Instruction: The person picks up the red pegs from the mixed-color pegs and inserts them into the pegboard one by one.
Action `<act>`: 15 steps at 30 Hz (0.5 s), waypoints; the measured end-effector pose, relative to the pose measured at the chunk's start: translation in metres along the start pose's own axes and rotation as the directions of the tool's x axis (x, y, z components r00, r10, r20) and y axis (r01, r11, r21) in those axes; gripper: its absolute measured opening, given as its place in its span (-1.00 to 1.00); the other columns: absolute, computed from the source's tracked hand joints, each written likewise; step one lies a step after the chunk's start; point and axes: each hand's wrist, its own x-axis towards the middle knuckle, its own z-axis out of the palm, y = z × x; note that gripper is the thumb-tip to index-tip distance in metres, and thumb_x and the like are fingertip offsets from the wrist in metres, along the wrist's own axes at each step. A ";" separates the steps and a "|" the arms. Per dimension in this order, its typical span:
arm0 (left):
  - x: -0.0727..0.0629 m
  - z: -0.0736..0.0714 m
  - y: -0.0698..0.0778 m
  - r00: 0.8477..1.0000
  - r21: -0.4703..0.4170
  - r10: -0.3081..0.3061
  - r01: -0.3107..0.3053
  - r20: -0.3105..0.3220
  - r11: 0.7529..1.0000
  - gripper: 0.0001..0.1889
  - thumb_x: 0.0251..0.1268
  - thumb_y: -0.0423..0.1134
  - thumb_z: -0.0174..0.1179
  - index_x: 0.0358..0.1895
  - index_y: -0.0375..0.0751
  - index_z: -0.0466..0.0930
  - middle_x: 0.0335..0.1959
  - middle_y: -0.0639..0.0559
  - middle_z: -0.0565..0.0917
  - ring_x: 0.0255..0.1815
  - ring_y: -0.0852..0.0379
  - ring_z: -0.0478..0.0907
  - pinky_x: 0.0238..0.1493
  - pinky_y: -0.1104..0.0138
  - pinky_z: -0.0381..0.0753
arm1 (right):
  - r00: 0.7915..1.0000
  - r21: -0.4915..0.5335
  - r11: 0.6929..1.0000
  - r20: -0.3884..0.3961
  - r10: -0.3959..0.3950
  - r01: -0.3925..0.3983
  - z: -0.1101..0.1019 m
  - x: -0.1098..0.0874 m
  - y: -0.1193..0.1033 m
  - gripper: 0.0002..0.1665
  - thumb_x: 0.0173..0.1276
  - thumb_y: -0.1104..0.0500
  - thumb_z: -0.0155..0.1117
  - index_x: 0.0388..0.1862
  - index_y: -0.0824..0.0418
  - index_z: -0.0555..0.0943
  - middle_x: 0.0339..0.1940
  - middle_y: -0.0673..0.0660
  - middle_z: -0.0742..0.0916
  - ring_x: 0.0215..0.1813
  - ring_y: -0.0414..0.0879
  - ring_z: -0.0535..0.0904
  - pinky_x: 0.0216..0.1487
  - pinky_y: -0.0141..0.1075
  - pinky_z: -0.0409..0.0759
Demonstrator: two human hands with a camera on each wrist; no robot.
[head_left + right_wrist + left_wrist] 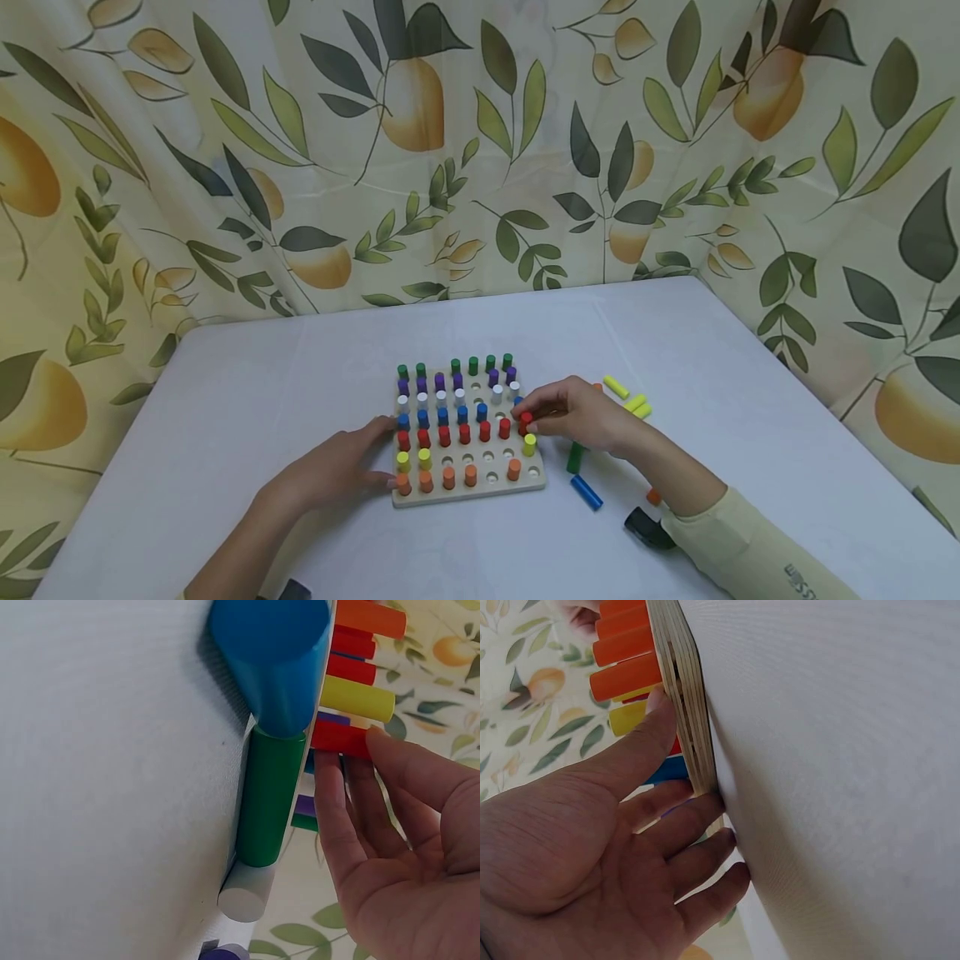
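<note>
A wooden pegboard (472, 497) lies on the white table, with coloured cylinder pegs standing in rows: green at the back, then purple, white, blue, red, yellow, and orange in front. Several holes show bare, mostly in the yellow row. At the right end of the red row, my right hand (585, 412) pinches a red peg (341, 739) between thumb and fingers; its lower end meets the board in the right wrist view. My left hand (326, 471) rests along the board's left edge, thumb by the front orange peg (626, 677), other fingers extended down the side.
Right of the board lie loose pegs: a blue peg (587, 492), a green peg (574, 457), yellow pegs (617, 386) and an orange peg (654, 497) beside the right forearm. A white peg (247, 891) shows in the right wrist view. A leaf-patterned curtain (525, 167) hangs behind the table.
</note>
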 end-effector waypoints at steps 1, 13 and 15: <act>0.000 0.000 0.000 1.000 0.000 0.001 -0.001 0.000 1.000 -0.12 0.17 -0.01 0.55 0.54 -0.06 0.33 0.49 -0.13 0.43 0.46 -0.31 0.35 0.29 -0.26 0.45 | 1.000 -0.006 1.000 -0.005 -0.001 0.001 0.000 0.000 0.000 -0.69 0.44 0.37 0.36 0.09 0.14 0.78 0.05 0.06 0.77 0.11 0.01 0.66 0.12 -0.22 0.67; -0.002 -0.001 0.000 1.000 -0.001 0.006 -0.006 0.001 1.000 -0.12 0.18 -0.01 0.54 0.55 -0.05 0.32 0.49 -0.12 0.44 0.46 -0.31 0.36 0.29 -0.26 0.45 | 0.998 -0.109 0.993 -0.047 -0.049 0.044 0.005 -0.001 -0.002 -0.68 0.40 0.37 0.40 0.07 0.10 0.79 0.00 0.00 0.77 0.03 -0.01 0.66 0.04 -0.23 0.70; -0.001 0.000 -0.001 1.000 0.001 0.006 -0.006 0.001 1.000 -0.12 0.18 0.00 0.54 0.55 -0.04 0.31 0.49 -0.11 0.43 0.46 -0.31 0.36 0.28 -0.27 0.45 | 0.997 -0.125 0.990 -0.045 -0.063 0.057 0.005 -0.001 -0.002 -0.68 0.41 0.36 0.40 0.07 0.11 0.78 0.01 -0.01 0.77 0.04 -0.01 0.66 0.07 -0.22 0.70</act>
